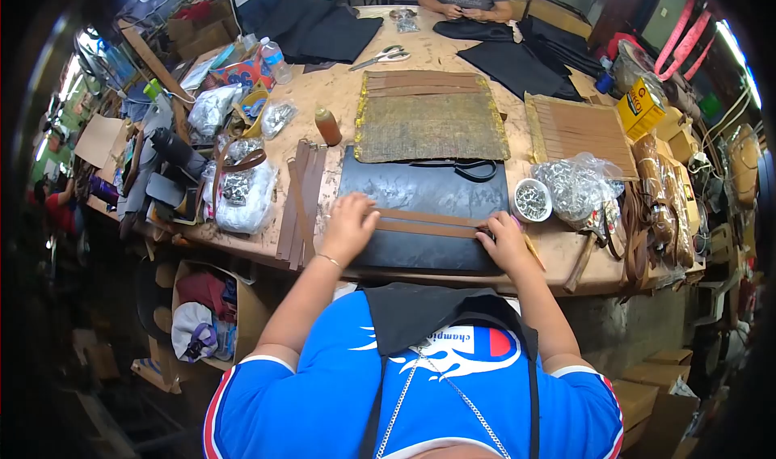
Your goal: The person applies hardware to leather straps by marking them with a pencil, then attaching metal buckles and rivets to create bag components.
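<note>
bare dark slab (pixel 420 186) open beyond the straps (pixel 428 223), strap stack (pixel 297 208) crowding left, rivet bowl (pixel 532 201) and bag (pixel 575 186) blocking right

On my blue shirt (pixel 323 394) I can read the white word "champion", its end partly covered, and the yellow box (pixel 641 107) on my right shows a large "G", its smaller print unreadable.

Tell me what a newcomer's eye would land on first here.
The left hand and right hand rest on two brown leather strips laid across a black slab at the near edge of the table. Beside the right hand sits a white bowl of metal fittings; scissors lie farther up the table.
</note>
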{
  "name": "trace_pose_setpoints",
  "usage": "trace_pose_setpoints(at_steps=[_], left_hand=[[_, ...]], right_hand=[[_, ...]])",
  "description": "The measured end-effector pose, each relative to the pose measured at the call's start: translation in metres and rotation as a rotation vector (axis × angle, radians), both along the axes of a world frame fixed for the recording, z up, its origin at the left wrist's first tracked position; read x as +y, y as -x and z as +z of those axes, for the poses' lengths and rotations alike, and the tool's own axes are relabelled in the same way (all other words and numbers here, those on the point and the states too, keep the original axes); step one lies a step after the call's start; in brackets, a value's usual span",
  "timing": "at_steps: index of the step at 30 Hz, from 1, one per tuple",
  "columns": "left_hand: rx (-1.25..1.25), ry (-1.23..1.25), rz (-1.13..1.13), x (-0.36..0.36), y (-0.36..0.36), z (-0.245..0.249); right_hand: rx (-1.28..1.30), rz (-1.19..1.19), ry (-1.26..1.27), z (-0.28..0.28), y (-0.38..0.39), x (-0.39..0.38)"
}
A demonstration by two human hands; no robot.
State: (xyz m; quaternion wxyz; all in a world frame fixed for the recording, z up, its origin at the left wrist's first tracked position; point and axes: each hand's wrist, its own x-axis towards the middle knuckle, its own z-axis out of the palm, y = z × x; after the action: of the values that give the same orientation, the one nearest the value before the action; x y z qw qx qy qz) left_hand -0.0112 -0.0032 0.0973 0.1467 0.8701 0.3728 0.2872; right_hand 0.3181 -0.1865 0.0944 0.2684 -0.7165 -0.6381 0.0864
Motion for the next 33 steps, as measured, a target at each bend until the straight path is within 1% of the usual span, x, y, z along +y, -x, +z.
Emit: trace_pose_setpoints(at_steps=[1,2,3,4,7,9,33], left_hand=[[0.003,0.005,0.045,-0.010,-0.008,-0.016],[0.082,0.002,0.053,-0.018,-0.012,-0.021],[0.160,-0.001,0.063,-0.023,-0.014,-0.023],[0.158,-0.002,0.063,-0.025,-0.014,-0.028],[0.138,-0.053,0.071,-0.025,-0.013,-0.037],[0.172,-0.111,0.120,-0.027,-0.016,-0.036],[0.152,-0.109,0.103,-0.026,-0.014,-0.036]], right_hand=[[-0.003,0.011,-0.110,-0.005,0.000,0.002],[-0.006,0.014,-0.113,-0.009,0.002,0.002],[-0.041,-0.029,-0.176,-0.013,0.006,0.002],[-0.077,-0.074,-0.237,-0.017,0.007,0.001],[-0.094,-0.095,-0.235,-0.022,0.007,0.002],[-0.089,-0.097,-0.242,-0.022,0.007,0.002],[-0.085,-0.107,-0.257,-0.023,0.009,0.003]])
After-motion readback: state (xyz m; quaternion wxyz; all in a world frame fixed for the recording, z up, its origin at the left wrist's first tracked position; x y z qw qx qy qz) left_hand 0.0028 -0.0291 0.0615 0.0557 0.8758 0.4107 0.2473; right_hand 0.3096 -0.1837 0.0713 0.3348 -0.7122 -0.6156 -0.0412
